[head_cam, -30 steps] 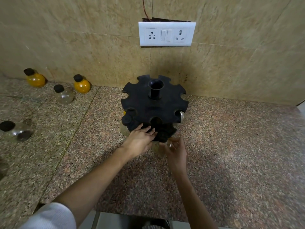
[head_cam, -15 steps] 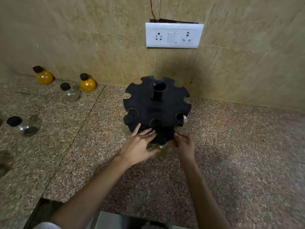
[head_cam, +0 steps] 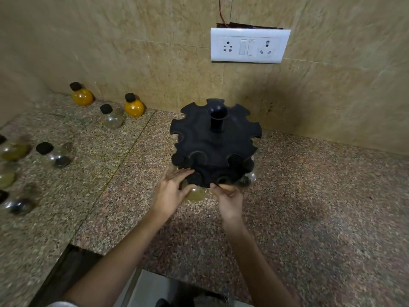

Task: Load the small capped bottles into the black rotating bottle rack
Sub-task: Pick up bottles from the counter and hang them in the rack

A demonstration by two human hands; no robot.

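Note:
The black rotating bottle rack [head_cam: 215, 149] stands on the granite counter near the wall. A small bottle with pale yellow contents [head_cam: 196, 194] hangs in a lower slot at the rack's front. My left hand [head_cam: 173, 190] lies with spread fingers against the lower tier, its thumb beside that bottle. My right hand [head_cam: 228, 197] pinches the lower rim with its fingertips, just right of the bottle. One capped bottle [head_cam: 178, 159] sits in a slot on the left side and a clear one [head_cam: 249, 178] hangs on the right. Loose bottles stand at the left.
Two orange bottles [head_cam: 82, 96] [head_cam: 134, 106] and a clear one [head_cam: 111, 117] stand by the wall at the left. Several more bottles [head_cam: 54, 154] lie along the left edge. A white socket panel [head_cam: 250, 45] is on the wall. The counter's front edge [head_cam: 106, 251] steps back below my left arm.
My right hand left the bottle's underside and rose to the rack's lower rim. My left hand slid down against the lower tier. The view shifted, so more loose bottles show at the left.

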